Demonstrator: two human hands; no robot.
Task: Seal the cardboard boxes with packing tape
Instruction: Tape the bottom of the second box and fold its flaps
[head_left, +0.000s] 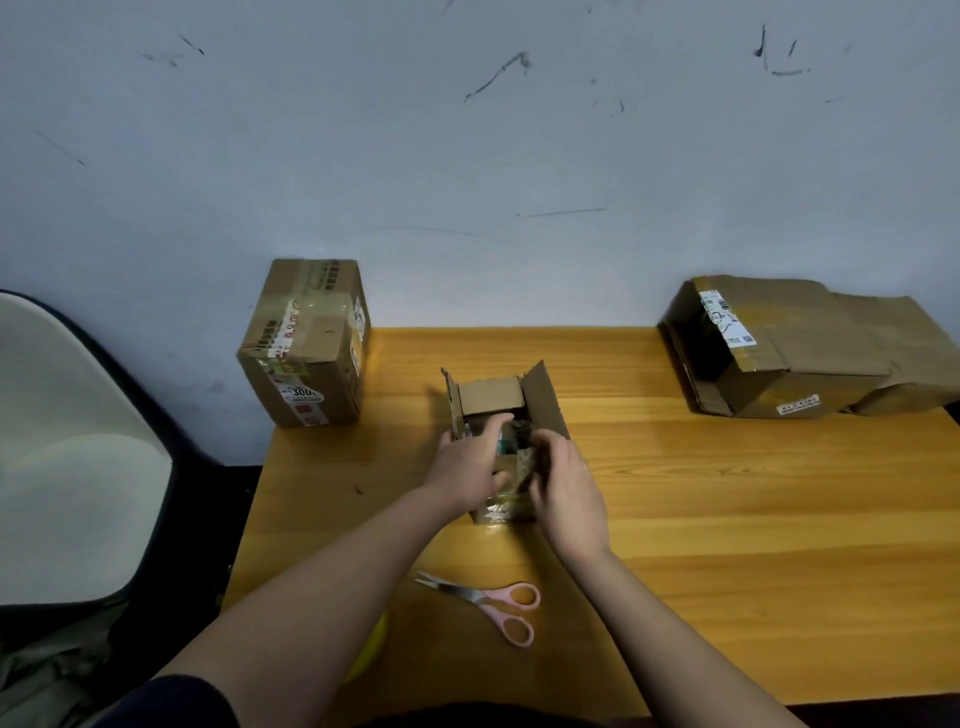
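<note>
Fingers of both our hands are curled over the near edge of the small open box (501, 415), which sits at the middle of the wooden table (727, 519). Our left hand (467, 467) grips the near left corner, thumb side tucked against the flap; our right hand (563, 488) bends round the near right side, and whether it pinches a flap or something inside we cannot tell, since the fingertips are hidden in a dark jumble at the opening.

We judge the box light and its thin card soft at the creases: the side flaps stand up loosely and the far flap folds inward. It should slide easily on the smooth tabletop, so we would hold the flaps near their folds and press them down flat, one hand steadying the wall, before any tape goes on.

Pink-handled scissors (488, 603) lie closed just nearer to us than the box. A yellow object (371, 649), partly hidden under our left forearm, may be the tape roll. A larger taped box (306, 343) stands at the far left corner, and a crumpled open box (789, 348) lies on its side at the far right.
</note>
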